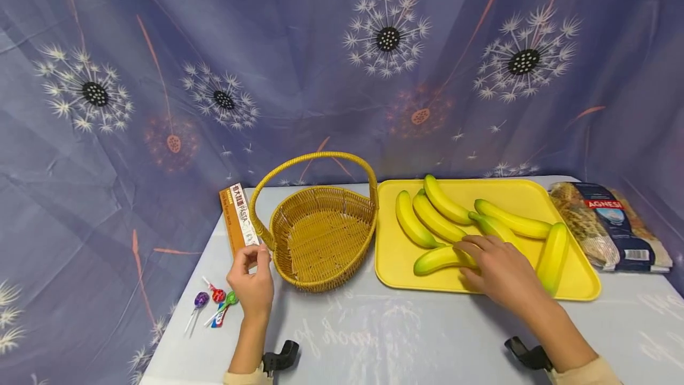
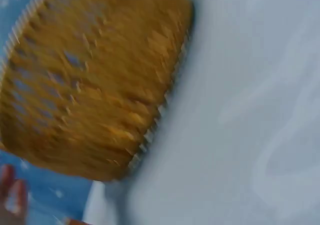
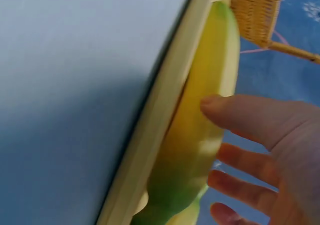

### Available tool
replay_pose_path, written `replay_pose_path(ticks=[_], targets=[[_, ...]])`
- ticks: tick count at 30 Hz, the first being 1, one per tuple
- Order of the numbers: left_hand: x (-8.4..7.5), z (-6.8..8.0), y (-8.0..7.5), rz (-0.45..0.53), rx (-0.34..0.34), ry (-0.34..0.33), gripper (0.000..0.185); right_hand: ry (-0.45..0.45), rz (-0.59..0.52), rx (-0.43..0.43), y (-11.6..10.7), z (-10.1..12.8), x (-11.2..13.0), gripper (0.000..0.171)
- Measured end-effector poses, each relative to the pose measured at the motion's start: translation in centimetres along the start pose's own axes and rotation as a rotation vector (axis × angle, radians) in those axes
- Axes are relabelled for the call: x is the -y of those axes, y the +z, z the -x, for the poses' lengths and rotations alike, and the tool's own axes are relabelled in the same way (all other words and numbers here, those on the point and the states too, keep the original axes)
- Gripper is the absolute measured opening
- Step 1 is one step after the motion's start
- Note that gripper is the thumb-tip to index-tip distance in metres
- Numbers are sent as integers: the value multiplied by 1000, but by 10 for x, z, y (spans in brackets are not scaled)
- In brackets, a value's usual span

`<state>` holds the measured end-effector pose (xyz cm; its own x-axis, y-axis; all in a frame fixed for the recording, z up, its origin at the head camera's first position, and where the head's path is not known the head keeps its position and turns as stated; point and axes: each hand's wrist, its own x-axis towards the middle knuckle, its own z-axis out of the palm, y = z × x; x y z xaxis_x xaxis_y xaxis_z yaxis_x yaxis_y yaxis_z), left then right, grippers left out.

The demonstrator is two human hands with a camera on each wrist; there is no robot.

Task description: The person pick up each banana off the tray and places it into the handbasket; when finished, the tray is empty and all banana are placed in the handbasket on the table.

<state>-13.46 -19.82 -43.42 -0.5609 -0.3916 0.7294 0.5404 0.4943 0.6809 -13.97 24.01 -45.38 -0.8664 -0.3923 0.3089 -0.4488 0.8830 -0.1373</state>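
A yellow tray (image 1: 395,260) holds several bananas. My right hand (image 1: 481,257) lies over the front banana (image 1: 435,260), covering its right end. In the right wrist view my thumb rests on that banana (image 3: 200,150) beside the tray rim (image 3: 155,135), and the other fingers (image 3: 240,185) are spread and apart from it. An empty wicker basket (image 1: 320,236) with a hoop handle stands left of the tray. My left hand (image 1: 252,257) is upright at the basket's left rim, fingers loosely curled near the handle's base, with nothing between them. The left wrist view is blurred and shows the basket (image 2: 95,80).
A pasta box (image 1: 239,218) lies behind my left hand and three lollipops (image 1: 214,305) lie left of it. A bag of pasta (image 1: 609,224) sits right of the tray. The table (image 1: 385,331) is covered in pale cloth, and a patterned blue backdrop (image 1: 320,46) hangs behind.
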Motion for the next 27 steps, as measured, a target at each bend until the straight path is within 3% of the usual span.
replay_pose_path(ticks=[2,5,7,9,11,16,19,27], targets=[[10,-1,3,44,-39,-196,12,-17,22,42,3,-3,-6,55],[30,-1,8,153,71,-457,32,-25,51,70,7,-6,-13,55],[46,3,10,273,131,-589,40,-31,62,82,9,-7,-15,53],[58,9,10,345,149,-669,41,-35,63,91,9,-7,-15,51],[69,15,9,427,127,-695,41,-38,59,92,8,-8,-13,49],[79,20,6,516,85,-636,42,-27,33,79,-1,-13,-2,49],[81,20,8,512,99,-613,42,-26,21,65,-8,-18,6,51],[83,24,9,438,74,-635,39,-101,4,23,-25,-53,37,54]])
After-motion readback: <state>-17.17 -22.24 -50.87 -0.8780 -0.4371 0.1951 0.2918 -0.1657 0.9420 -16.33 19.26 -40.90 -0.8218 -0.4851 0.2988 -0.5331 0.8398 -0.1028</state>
